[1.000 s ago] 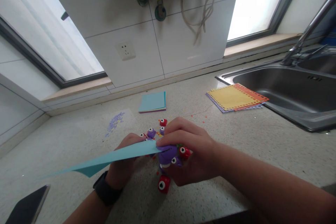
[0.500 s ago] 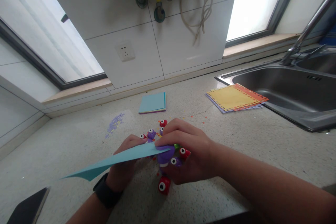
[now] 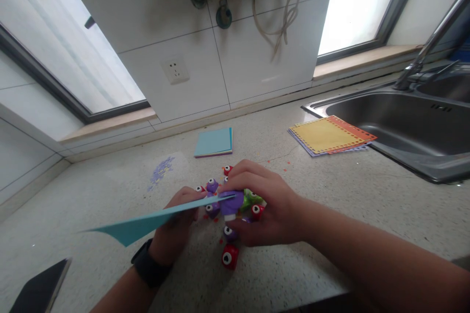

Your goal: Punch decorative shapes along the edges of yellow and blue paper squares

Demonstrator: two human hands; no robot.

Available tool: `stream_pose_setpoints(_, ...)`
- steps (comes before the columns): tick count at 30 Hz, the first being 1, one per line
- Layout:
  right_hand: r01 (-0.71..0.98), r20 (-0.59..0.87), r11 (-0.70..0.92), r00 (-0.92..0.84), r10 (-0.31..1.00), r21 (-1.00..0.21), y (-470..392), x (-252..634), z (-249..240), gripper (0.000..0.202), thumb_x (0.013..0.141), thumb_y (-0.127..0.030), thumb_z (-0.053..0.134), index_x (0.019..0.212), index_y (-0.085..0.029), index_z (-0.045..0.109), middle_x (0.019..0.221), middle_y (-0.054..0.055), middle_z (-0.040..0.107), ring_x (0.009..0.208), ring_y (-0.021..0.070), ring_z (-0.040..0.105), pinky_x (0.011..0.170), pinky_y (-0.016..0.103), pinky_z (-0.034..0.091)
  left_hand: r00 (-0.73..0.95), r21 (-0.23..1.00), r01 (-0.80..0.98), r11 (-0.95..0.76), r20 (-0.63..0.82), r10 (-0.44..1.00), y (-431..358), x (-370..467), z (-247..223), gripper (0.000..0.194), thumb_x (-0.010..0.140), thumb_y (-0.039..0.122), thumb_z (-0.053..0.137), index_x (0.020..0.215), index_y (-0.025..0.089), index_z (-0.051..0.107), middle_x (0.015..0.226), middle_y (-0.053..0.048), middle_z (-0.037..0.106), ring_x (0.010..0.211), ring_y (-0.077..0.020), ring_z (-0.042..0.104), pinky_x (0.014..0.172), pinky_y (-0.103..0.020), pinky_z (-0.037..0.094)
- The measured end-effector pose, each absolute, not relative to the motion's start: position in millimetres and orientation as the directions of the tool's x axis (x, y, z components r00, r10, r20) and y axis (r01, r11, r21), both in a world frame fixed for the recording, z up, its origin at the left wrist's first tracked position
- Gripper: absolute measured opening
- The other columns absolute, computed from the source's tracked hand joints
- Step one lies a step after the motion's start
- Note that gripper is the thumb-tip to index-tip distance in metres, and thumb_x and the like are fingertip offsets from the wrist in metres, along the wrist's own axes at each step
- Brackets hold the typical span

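A light-blue sheet of paper (image 3: 147, 222) is pinched in my left hand (image 3: 179, 205), which wears a dark wristband. The sheet is seen nearly edge-on, and its right edge sits in the slot of a purple craft punch (image 3: 229, 203). My right hand (image 3: 270, 200) wraps round that punch, thumb below and fingers on top. Around both hands on the counter lie several small punches: a red punch (image 3: 229, 257) in front, a purple punch (image 3: 212, 185) behind, a green punch (image 3: 251, 199) and another red punch (image 3: 257, 212) partly hidden by my right hand.
A stack of coloured paper (image 3: 213, 142) lies behind the punches. Punched sheets with holes along their edges (image 3: 326, 135) rest beside the steel sink (image 3: 385, 124). Purple paper bits (image 3: 160, 173) are heaped on the left. A dark flat object (image 3: 40, 286) lies at the lower left.
The purple punch and the paper's inserted edge have risen and tilted slightly in my right hand. More of the green punch and of the purple punches beneath now shows.
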State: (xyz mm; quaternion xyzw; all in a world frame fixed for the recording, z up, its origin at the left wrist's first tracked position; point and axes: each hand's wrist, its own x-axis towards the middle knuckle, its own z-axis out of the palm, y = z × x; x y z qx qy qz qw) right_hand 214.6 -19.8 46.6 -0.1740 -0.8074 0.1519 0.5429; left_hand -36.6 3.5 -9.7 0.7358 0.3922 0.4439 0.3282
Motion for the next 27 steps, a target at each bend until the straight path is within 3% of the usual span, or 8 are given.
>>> stream_pose_setpoints(4,0.167,0.699,0.774,-0.345,0.626,-0.611,-15,214,45,0.021,0.081,-0.028,0.073,0.097,-0.017,0.063,0.089,0.006,0.062,0.081,0.0194,0.059,0.075,0.036,0.051,0.051,0.778,0.620,-0.098,0.085,0.995,-2,-43,-13,0.044,0.088,0.052,0.060,0.054,0.024,0.060,0.058,-0.001,0.063,0.063,-0.0213,0.061,0.070,-0.034,0.051)
stream_pose_setpoints(7,0.136,0.562,0.626,-0.326,0.760,-0.768,-12,213,41,0.016,0.084,-0.030,0.068,0.090,-0.018,0.059,0.084,0.003,0.057,0.075,0.0172,0.055,0.070,0.034,0.048,0.047,0.767,0.641,0.004,-0.045,0.998,-6,-45,-14,0.051,0.087,0.060,0.055,0.052,0.024,0.061,0.058,-0.001,0.066,0.067,-0.0228,0.066,0.073,-0.034,0.053)
stream_pose_setpoints(10,0.058,0.401,0.445,-0.340,0.850,-0.894,-9,212,35,0.020,0.088,-0.036,0.067,0.089,-0.019,0.056,0.079,0.000,0.055,0.070,0.0149,0.052,0.066,0.031,0.044,0.070,0.806,0.591,-0.029,-0.015,0.997,-6,-46,-18,0.048,0.085,0.055,0.060,0.049,0.024,0.063,0.059,-0.002,0.070,0.066,-0.0222,0.068,0.076,-0.034,0.053)
stream_pose_setpoints(14,-0.067,0.262,0.257,-0.383,0.886,-0.964,-5,208,30,0.029,0.088,-0.045,0.069,0.086,-0.019,0.055,0.074,-0.002,0.052,0.066,0.0125,0.048,0.061,0.028,0.040,0.065,0.866,0.489,-0.105,0.084,0.994,-5,-44,-21,0.037,0.080,0.044,0.068,0.051,0.022,0.065,0.057,-0.003,0.072,0.059,-0.0221,0.069,0.072,-0.035,0.056)
stream_pose_setpoints(21,-0.152,0.101,0.043,-0.397,0.912,-0.987,4,205,25,0.034,0.084,-0.048,0.074,0.088,-0.016,0.063,0.074,0.000,0.063,0.067,0.0130,0.057,0.064,0.028,0.045,0.091,0.921,0.321,-0.223,0.205,0.975,-1,-38,-16,0.016,0.077,0.034,0.073,0.081,0.018,0.075,0.079,-0.006,0.082,0.071,-0.0245,0.075,0.071,-0.035,0.061)
stream_pose_setpoints(27,-0.171,0.003,-0.072,-0.407,0.914,-0.983,7,204,18,0.033,0.082,-0.047,0.078,0.082,-0.016,0.067,0.070,0.001,0.065,0.063,0.0117,0.058,0.061,0.026,0.044,0.134,0.931,0.305,-0.201,0.166,0.977,0,-37,-14,0.019,0.080,0.037,0.070,0.075,0.019,0.072,0.067,-0.004,0.078,0.058,-0.0236,0.071,0.058,-0.035,0.061)
